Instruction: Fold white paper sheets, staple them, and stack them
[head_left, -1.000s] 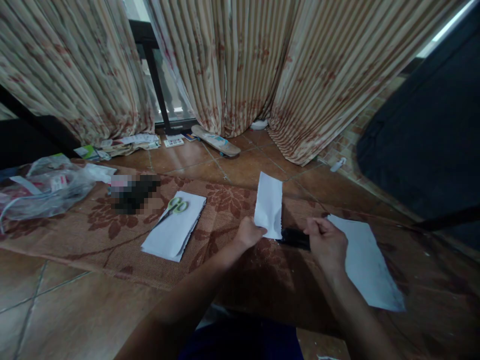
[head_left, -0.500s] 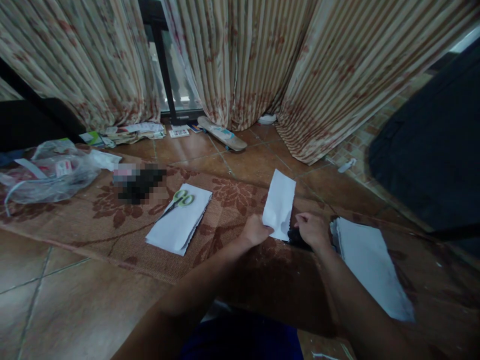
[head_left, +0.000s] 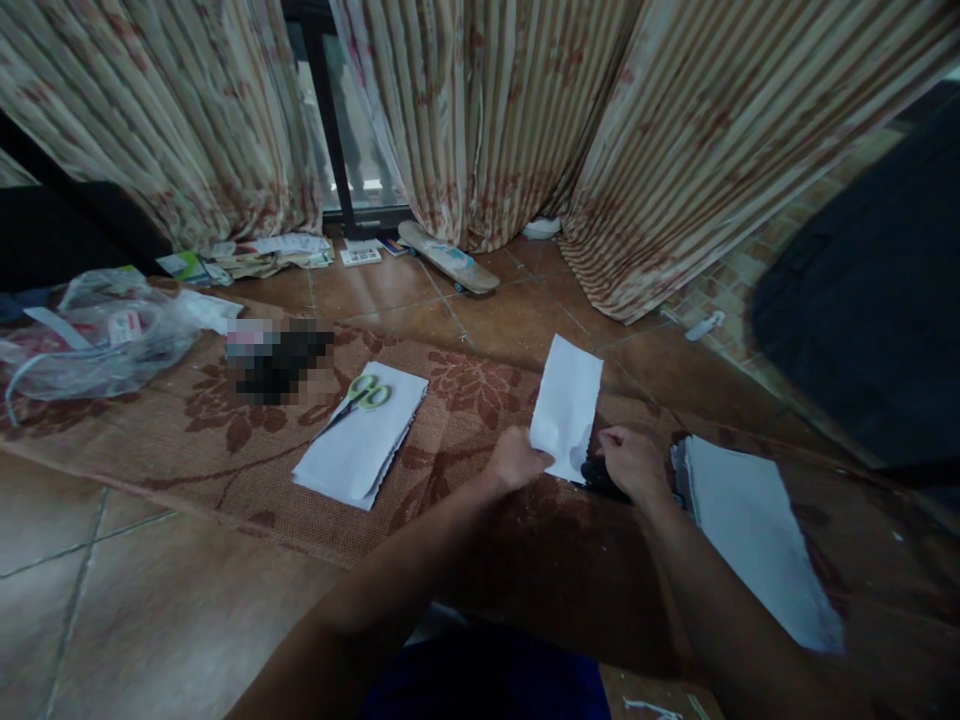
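My left hand (head_left: 519,458) is closed on the lower left edge of a white sheet of paper (head_left: 568,395), thumb on top. My right hand (head_left: 631,460) is curled at the sheet's lower right side, and what its fingers hold, if anything, is hidden. Beneath that hand a black object (head_left: 602,478), its kind unclear, meets the paper's lower right corner. The sheet's long sides look ragged. To the left, scissors with green handles (head_left: 369,391) rest on a stack of cut white paper (head_left: 373,450). Right of my right forearm lies a larger stack of white sheets (head_left: 750,530).
A patterned brown rug (head_left: 247,455) lies under the papers on the tiled floor (head_left: 187,590). At left are a clear plastic bag (head_left: 112,345) and a blurred-out dark item (head_left: 281,365). A skateboard (head_left: 448,258) sits by the striped curtains (head_left: 517,120). A dark covered shape (head_left: 862,290) stands at right.
The view has shifted slightly, so the paper and both hands sit a little further right. My left hand still grips the sheet, and my right hand stays by its lower right side.
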